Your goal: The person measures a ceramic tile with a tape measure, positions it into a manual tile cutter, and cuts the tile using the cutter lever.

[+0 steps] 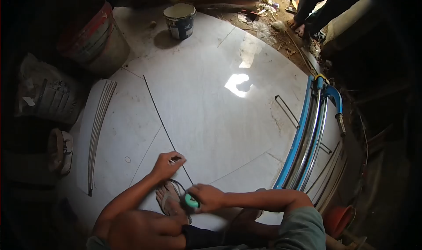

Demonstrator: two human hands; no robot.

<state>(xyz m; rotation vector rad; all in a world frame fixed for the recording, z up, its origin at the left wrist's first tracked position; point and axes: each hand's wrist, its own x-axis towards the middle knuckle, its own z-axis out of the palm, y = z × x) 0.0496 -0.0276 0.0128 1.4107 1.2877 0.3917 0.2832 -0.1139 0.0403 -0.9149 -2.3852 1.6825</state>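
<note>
My right hand (210,198) is closed round a palm-sized green and black thing that looks like a tape measure (191,200). A black loop like a cord or strap (179,185) curves between it and my left hand. My left hand (168,165) is closed, thumb and fingers curled together just beside a thin dark line (160,118). What its fingers hold, if anything, is too small to make out. The line runs over the large pale tiles (206,109) from the upper left down to my right hand. My sandalled foot (169,198) is between my arms.
A blue tile cutter with steel rails (314,133) lies at the right. Stacked tiles (99,131) stand at the left, near a large bucket (94,41) and a sack (48,89). A small bucket (180,21) sits at the back. Another person's legs (314,6) show top right.
</note>
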